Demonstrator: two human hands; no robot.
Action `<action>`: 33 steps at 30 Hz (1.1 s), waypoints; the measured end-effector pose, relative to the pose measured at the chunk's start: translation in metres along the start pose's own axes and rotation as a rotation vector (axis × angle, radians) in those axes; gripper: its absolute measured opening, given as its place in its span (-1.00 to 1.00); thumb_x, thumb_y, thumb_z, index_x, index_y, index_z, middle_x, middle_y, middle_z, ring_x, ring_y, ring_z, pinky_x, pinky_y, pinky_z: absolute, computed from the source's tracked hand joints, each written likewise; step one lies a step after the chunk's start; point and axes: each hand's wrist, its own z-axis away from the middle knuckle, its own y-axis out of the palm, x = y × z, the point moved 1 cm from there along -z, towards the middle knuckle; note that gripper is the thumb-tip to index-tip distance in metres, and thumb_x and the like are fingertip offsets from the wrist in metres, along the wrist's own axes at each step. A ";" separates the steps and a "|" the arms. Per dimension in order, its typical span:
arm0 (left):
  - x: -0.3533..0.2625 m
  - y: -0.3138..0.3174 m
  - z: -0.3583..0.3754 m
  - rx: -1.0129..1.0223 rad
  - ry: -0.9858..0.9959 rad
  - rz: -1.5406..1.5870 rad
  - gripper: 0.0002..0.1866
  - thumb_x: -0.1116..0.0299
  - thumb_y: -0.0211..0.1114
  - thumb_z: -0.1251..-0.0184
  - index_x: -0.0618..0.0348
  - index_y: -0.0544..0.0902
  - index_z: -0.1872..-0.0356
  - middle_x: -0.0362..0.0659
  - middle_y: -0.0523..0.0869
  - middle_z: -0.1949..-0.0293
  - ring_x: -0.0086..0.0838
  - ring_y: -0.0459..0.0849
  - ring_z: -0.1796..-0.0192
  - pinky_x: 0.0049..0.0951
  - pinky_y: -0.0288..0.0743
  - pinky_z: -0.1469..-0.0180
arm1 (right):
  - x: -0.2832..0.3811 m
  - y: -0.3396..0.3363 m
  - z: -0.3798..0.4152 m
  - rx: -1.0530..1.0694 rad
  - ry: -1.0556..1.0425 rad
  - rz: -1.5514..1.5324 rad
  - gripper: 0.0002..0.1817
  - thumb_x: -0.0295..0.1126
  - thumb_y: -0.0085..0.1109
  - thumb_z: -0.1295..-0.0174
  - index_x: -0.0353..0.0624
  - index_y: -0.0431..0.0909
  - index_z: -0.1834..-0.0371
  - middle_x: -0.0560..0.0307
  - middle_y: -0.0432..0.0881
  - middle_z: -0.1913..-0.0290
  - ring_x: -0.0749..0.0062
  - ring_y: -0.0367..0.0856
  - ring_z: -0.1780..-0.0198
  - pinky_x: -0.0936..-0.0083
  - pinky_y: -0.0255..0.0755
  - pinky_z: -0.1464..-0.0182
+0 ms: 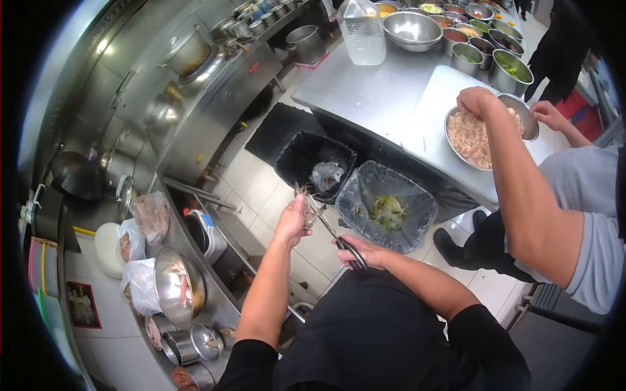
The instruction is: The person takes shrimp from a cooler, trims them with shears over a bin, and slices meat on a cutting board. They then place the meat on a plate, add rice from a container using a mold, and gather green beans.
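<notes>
Above the lined bins (385,205), left hand (293,221) pinching a shrimp (305,199), right hand (365,253) grip closed on scissors (332,231), blades touching shrimp.

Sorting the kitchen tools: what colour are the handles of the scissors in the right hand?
Black, on the metal-bladed scissors held in the right hand; seen in the head view.

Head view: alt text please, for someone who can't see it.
Over two lined bins, the person's left hand holds a shrimp while the right hand grips scissors. A co-worker beside them reaches into a bowl of peeled shrimp.
</notes>
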 end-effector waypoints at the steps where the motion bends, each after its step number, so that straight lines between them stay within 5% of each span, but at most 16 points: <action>1: 0.004 0.003 0.001 0.031 0.020 -0.029 -0.48 -0.20 -0.14 -0.57 0.09 0.43 -0.04 -0.16 0.54 0.19 -0.47 0.50 0.32 -0.40 0.48 0.43 | -0.002 0.001 -0.005 -0.017 -0.023 -0.014 -0.16 0.12 0.35 -0.19 -0.15 0.27 -0.38 0.18 0.54 0.22 0.54 0.55 0.28 0.54 0.51 0.22; 5: 0.006 0.013 0.010 0.066 0.039 -0.052 -0.49 -0.13 -0.12 -0.59 0.13 0.46 -0.09 -0.19 0.55 0.35 -0.47 0.49 0.40 -0.41 0.45 0.48 | 0.007 0.002 -0.020 -0.150 -0.038 0.037 -0.26 -0.01 0.38 -0.22 -0.19 0.33 -0.34 0.21 0.57 0.29 0.57 0.56 0.34 0.56 0.52 0.25; 10: 0.010 0.002 0.008 0.061 0.040 -0.060 -0.48 -0.14 -0.04 -0.55 0.15 0.45 -0.09 -0.14 0.59 0.24 -0.45 0.57 0.29 -0.38 0.54 0.39 | 0.019 0.002 -0.009 -0.313 0.047 0.131 -0.31 -0.06 0.48 -0.14 -0.27 0.47 -0.22 0.12 0.64 0.43 0.53 0.59 0.49 0.54 0.50 0.44; 14: 0.011 -0.021 0.001 0.088 0.070 -0.201 -0.52 -0.09 0.02 -0.55 0.14 0.45 -0.11 -0.11 0.61 0.14 -0.40 0.63 0.16 -0.34 0.60 0.28 | -0.013 -0.027 -0.005 -0.411 0.021 0.184 -0.17 0.02 0.43 -0.17 -0.27 0.32 -0.36 0.05 0.66 0.34 0.45 0.64 0.38 0.44 0.55 0.33; 15: 0.005 -0.022 0.004 0.022 0.085 -0.297 -0.61 0.04 0.14 -0.51 0.16 0.47 -0.06 -0.06 0.66 0.18 -0.29 0.69 0.18 -0.25 0.63 0.21 | -0.017 -0.032 -0.002 -0.426 0.027 0.383 -0.03 0.15 0.38 -0.14 -0.23 0.20 -0.46 -0.02 0.66 0.20 0.37 0.65 0.22 0.37 0.54 0.17; 18: 0.002 -0.030 0.003 -0.157 0.427 -1.050 -0.67 0.14 0.23 -0.44 0.15 0.51 -0.02 0.03 0.68 0.16 -0.09 0.69 0.11 -0.13 0.59 0.07 | -0.012 -0.031 0.012 -0.248 0.091 0.282 0.03 0.23 0.34 -0.11 -0.17 0.14 -0.51 -0.07 0.63 0.04 0.32 0.63 0.10 0.35 0.51 0.06; 19: 0.000 -0.031 0.004 -0.154 0.474 -1.087 -0.69 0.16 0.24 -0.42 0.14 0.51 -0.01 0.05 0.68 0.15 -0.06 0.68 0.08 -0.10 0.57 0.03 | -0.002 -0.028 0.015 -0.178 0.121 0.334 0.00 0.22 0.32 -0.12 -0.12 0.14 -0.51 -0.04 0.61 0.02 0.33 0.62 0.10 0.40 0.51 0.08; 26: -0.010 -0.018 0.006 -0.111 0.608 -1.209 -0.72 0.20 0.27 -0.37 0.08 0.53 0.02 0.05 0.68 0.13 -0.01 0.65 -0.01 -0.05 0.53 -0.03 | 0.008 -0.017 0.000 -0.182 0.014 0.007 -0.22 0.08 0.38 -0.18 -0.15 0.36 -0.35 0.14 0.61 0.20 0.53 0.57 0.30 0.55 0.50 0.29; 33: -0.004 -0.014 -0.001 -0.059 0.653 -1.044 -0.71 0.23 0.29 -0.36 0.13 0.56 0.02 0.09 0.72 0.18 0.02 0.68 0.08 -0.11 0.53 0.02 | 0.026 -0.030 0.014 -0.402 0.061 0.100 -0.37 -0.15 0.48 -0.16 -0.26 0.47 -0.20 0.25 0.59 0.46 0.61 0.52 0.50 0.57 0.43 0.46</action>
